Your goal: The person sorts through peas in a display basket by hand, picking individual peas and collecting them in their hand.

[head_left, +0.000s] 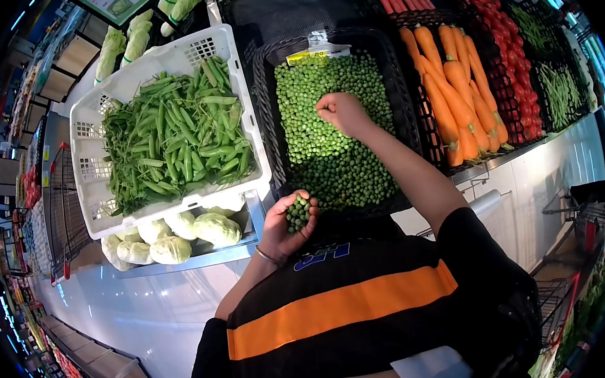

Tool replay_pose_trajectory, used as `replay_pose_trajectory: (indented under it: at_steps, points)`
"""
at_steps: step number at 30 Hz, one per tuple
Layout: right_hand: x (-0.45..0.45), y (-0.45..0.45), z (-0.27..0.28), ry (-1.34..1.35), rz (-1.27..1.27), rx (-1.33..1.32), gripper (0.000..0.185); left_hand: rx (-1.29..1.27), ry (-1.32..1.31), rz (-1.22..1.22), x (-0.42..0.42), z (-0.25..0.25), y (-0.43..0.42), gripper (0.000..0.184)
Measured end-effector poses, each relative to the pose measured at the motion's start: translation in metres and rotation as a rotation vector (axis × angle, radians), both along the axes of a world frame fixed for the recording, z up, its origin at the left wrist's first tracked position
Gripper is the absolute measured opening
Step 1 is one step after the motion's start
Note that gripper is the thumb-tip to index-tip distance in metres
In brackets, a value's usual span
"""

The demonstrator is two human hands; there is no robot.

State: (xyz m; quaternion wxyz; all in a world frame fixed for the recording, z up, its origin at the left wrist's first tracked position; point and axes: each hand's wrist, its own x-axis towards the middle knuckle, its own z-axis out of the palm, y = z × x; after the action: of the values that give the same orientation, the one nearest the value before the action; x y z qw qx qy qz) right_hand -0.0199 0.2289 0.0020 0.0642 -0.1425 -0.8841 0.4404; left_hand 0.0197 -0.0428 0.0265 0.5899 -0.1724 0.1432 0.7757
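Observation:
Shelled green peas (336, 165) fill a black woven basket (405, 120) in front of me. My right hand (345, 112) is over the upper middle of the peas, its fingertips pinched together; whatever is between them is too small to make out. Near the basket's lower left corner, my left hand (290, 227) is cupped around a small heap of peas (297, 214), several of them dark or dull. To the left, a white plastic crate (255, 132) holds whole pea pods (184, 127) with some leafy stems.
Carrots (459, 84) lie in a black crate right of the peas, with red tomatoes (509, 66) beyond. Pale cabbages (171, 240) sit below the white crate. A price tag (319, 53) stands at the basket's back edge. A shopping cart (68, 207) is at far left.

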Motion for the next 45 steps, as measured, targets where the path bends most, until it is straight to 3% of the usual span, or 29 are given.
replay_pose_trajectory:
  at_steps: [1,2,5,22,30,34,36,37,39,41,43,45]
  points:
    - [0.000,-0.006,-0.001,0.000,0.034,0.284,0.021,0.016,-0.003,-0.002,0.000,-0.001,0.000,0.019]
    - [0.000,-0.012,-0.001,0.100,0.024,0.384,0.018,0.031,-0.008,-0.002,0.000,-0.002,-0.001,0.019]
    - [-0.005,-0.016,0.004,-0.017,0.102,0.498,0.014,0.046,-0.001,0.031,0.000,0.000,-0.003,0.019]
    - [-0.001,-0.012,0.010,-0.203,0.079,0.427,0.023,0.008,0.026,0.051,0.000,-0.001,-0.006,0.019]
    - [-0.007,-0.014,0.001,-0.229,0.137,0.602,0.009,0.019,0.010,0.037,0.001,-0.001,-0.004,0.019]
    - [-0.008,-0.005,-0.006,-0.176,0.083,0.491,0.007,0.019,0.010,0.053,0.000,-0.001,-0.007,0.019]
    - [-0.002,0.007,-0.004,0.096,-0.182,-0.654,0.010,0.025,-0.001,0.068,0.000,-0.001,-0.008,0.019]
    - [0.003,0.013,-0.003,0.090,-0.178,-0.652,0.010,0.033,-0.008,0.072,0.000,-0.001,-0.008,0.019]
    - [0.016,0.016,0.010,0.249,-0.184,-1.493,0.014,0.036,-0.020,0.074,0.000,-0.002,-0.007,0.019]
    - [0.015,0.018,0.003,0.240,-0.139,-1.471,0.013,0.050,-0.037,0.035,-0.001,-0.002,-0.003,0.019]
    - [0.012,-0.001,0.008,0.017,-0.009,-0.345,0.019,0.048,-0.034,0.026,-0.002,-0.002,-0.001,0.019]
    - [0.014,-0.021,0.017,-0.186,0.105,0.092,0.017,0.046,-0.027,0.022,-0.003,-0.003,0.000,0.018]
